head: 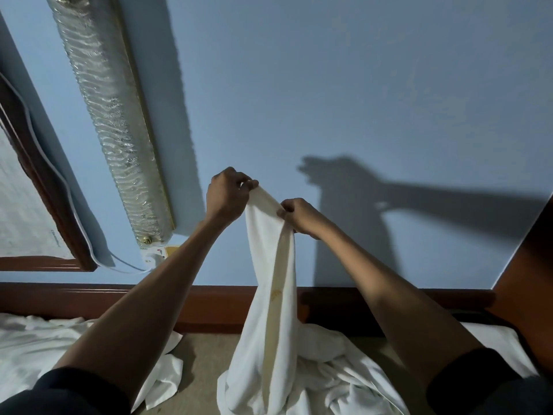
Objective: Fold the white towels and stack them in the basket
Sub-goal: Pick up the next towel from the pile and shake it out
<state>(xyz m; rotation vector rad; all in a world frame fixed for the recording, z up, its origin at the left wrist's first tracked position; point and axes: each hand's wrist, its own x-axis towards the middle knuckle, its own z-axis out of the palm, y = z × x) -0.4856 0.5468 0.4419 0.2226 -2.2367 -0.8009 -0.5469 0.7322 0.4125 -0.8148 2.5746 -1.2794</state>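
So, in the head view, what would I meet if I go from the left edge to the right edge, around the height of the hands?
Wooden frame → plastic-wrapped tube → left hand → white towel, pinched at its top by both hands → right hand → arm shadow on the blue wall → brown wooden panel.
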